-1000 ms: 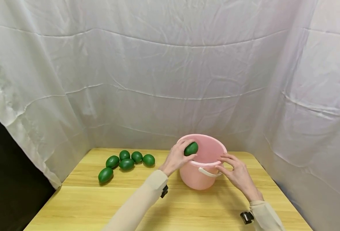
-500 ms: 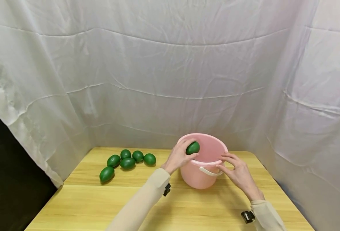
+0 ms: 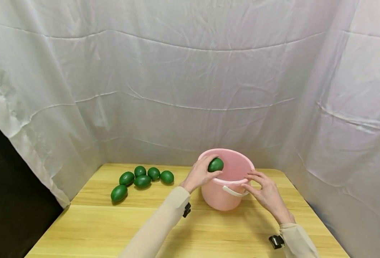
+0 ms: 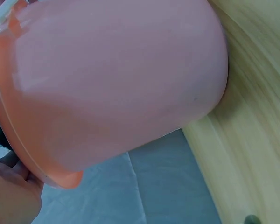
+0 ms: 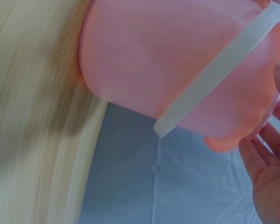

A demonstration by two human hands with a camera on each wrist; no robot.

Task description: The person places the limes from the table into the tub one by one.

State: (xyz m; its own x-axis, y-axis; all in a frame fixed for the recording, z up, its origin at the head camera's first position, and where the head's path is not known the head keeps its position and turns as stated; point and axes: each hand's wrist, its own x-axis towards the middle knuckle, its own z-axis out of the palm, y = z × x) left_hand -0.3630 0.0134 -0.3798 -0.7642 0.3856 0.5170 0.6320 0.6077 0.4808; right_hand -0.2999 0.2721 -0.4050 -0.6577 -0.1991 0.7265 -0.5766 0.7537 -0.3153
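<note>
A pink bucket (image 3: 220, 197) with a white handle (image 3: 233, 192) stands on the wooden table. My left hand (image 3: 199, 173) grips a smooth, dark green oval fruit (image 3: 216, 165) between thumb and fingers at the bucket's mouth, on its left side. In the left wrist view, only a sliver of the fruit shows past the rim. My right hand (image 3: 267, 193) holds the right part of the rim, thumb outside and fingers over the edge. The right wrist view shows the bucket wall (image 5: 144, 56) and these fingers at the rim. The bottom inside the bucket is hidden.
Several more green oval fruits (image 3: 142, 181) lie in a loose group at the table's back left. The wooden table (image 3: 90, 229) ends at a pale hanging curtain (image 3: 177, 89) behind and at the sides. A dark area (image 3: 12, 200) lies past the left edge.
My left hand and the fruit stay at the bucket's mouth, shifted very slightly right. The right hand keeps its hold on the rim.
</note>
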